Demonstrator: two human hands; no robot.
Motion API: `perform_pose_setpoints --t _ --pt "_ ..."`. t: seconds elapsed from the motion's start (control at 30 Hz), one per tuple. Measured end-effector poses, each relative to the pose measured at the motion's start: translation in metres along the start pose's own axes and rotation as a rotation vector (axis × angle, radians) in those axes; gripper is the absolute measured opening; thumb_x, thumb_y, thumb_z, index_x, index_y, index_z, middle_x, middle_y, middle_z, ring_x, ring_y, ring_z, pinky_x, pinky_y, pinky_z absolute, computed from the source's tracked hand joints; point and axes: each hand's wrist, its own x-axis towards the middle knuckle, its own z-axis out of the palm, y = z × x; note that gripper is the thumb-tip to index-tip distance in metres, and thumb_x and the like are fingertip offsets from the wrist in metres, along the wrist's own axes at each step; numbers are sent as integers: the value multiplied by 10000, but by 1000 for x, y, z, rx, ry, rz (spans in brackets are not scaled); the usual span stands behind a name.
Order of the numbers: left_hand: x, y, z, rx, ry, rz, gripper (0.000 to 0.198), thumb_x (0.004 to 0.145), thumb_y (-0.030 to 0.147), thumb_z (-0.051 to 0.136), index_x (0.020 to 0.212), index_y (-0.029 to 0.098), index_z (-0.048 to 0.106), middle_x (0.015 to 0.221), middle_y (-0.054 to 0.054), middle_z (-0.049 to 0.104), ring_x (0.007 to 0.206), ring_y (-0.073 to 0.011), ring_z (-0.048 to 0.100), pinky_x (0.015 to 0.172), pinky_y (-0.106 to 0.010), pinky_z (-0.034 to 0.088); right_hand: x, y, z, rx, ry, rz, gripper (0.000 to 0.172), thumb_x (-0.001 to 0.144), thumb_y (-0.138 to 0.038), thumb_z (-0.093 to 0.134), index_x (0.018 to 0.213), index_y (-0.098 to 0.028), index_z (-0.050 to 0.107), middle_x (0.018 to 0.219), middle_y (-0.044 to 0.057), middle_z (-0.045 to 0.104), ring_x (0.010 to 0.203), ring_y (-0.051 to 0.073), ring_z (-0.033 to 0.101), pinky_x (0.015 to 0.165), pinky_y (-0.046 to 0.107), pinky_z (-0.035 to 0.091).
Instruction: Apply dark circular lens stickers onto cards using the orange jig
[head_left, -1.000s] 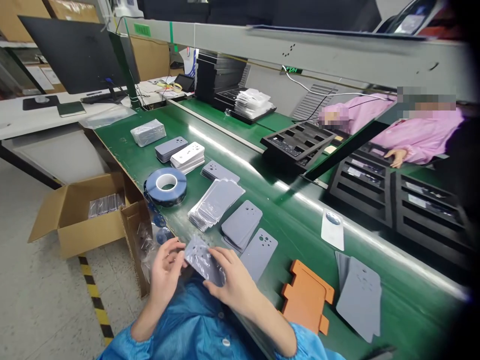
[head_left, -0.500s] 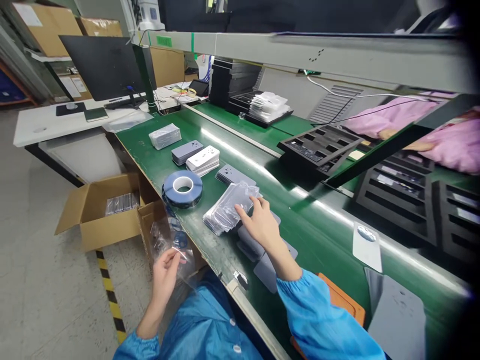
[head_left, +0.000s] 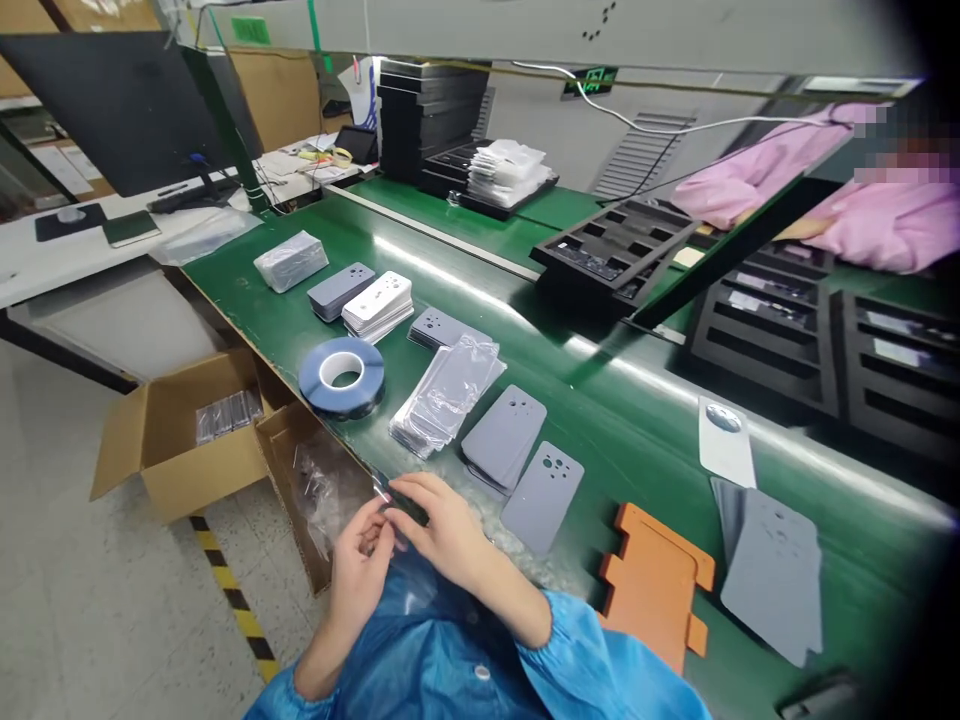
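My left hand is closed in a pinch on a thin clear plastic bag at the table's near edge, above my lap. Against it, my right hand has its thumb and fingers closed on the same plastic; much of the bag is see-through or hidden by my fingers. Just beyond lies a pile of clear plastic sleeves. To its right are a stack of grey phone back-shaped sheets and another grey sheet with camera holes.
A blue tape roll sits by the table edge. Below it stand an open carton and another box with crumpled plastic. On the right are an orange fixture, more grey sheets and black trays. A person in pink sits opposite.
My right hand has left the pile of plastic sleeves and come back to my left hand at the clear bag. The view has tilted down and shifted right.
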Motion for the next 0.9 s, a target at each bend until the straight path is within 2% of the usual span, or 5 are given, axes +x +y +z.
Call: perform_pose_setpoints --t 0.23,0.43,0.57,0.73,0.9 --pt "-6 5 12 87 -69 60 422 905 396 645 1249 157 593 810 -41 718 644 -160 692 628 -270 551 3 11 -15 208 117 158 198 947 -250 587 990 -225 779 935 44 771 823 180 709 777 301 557" --pt "-2 14 16 74 -22 104 578 916 381 638 1424 201 432 972 -60 692 694 -144 693 645 -267 568 -14 22 -40 287 284 321 175 907 -292 624 897 -210 778 827 28 756 701 163 654 657 278 512" --pt "0 11 24 91 -67 102 589 919 337 621 1454 198 418 991 -50 665 663 -119 672 656 -266 571 -23 22 -45 282 229 298 136 872 -297 693 933 -210 778 839 25 743 717 156 665 667 270 510" --pt "0 5 31 95 -81 73 659 897 327 642 1491 201 385 961 -27 648 672 -122 674 618 -243 550 -18 21 -28 185 108 288 151 855 -272 726 990 -236 783 893 17 741 757 157 680 706 267 511" --pt "-3 3 30 107 -69 77 681 880 353 665 1478 198 376 936 -29 657 634 -122 659 531 -213 504 -11 26 -17 74 125 266 165 898 -199 635 923 -263 785 889 7 746 773 156 676 696 257 482"
